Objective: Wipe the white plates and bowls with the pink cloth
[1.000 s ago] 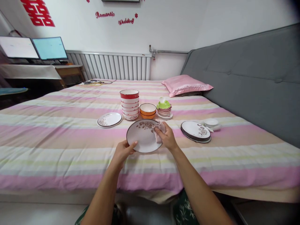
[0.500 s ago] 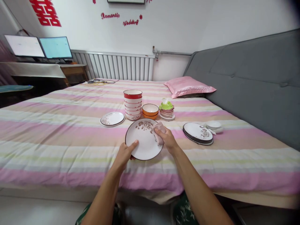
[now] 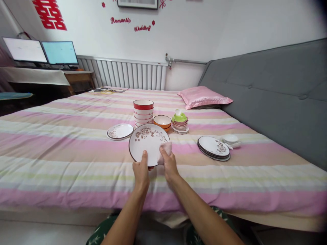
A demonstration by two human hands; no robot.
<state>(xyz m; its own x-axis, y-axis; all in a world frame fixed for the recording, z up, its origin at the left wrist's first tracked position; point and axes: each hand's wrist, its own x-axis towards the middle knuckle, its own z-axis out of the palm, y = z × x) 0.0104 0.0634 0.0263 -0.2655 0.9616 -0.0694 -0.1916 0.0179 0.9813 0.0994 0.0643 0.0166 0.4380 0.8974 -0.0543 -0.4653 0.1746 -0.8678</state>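
Observation:
A round white plate (image 3: 145, 144) with a dark rim and brown flowers is held up, tilted toward me, above the bed's near part. My left hand (image 3: 142, 170) grips its lower edge, thumb on the face and fingers behind. My right hand (image 3: 169, 163) pinches a pale pink cloth (image 3: 166, 148) against the plate's lower right rim. Just behind the plate stand a tall stack of red and white bowls (image 3: 143, 112) and orange bowls (image 3: 162, 121); the plate covers the lower part of the tall stack.
Left of the bowls lie flowered plates (image 3: 120, 131). Small dishes with a green leaf-shaped one (image 3: 179, 117) on top stand right. Further right are stacked dark-rimmed plates (image 3: 213, 146) beside small white dishes (image 3: 230, 138). A pink pillow (image 3: 204, 96) rests near the grey headboard (image 3: 265, 92).
The plate has shifted left and turned, its flowers now at the top. My right hand with the cloth has moved left and down the rim; my left hand has come nearer the plate's bottom.

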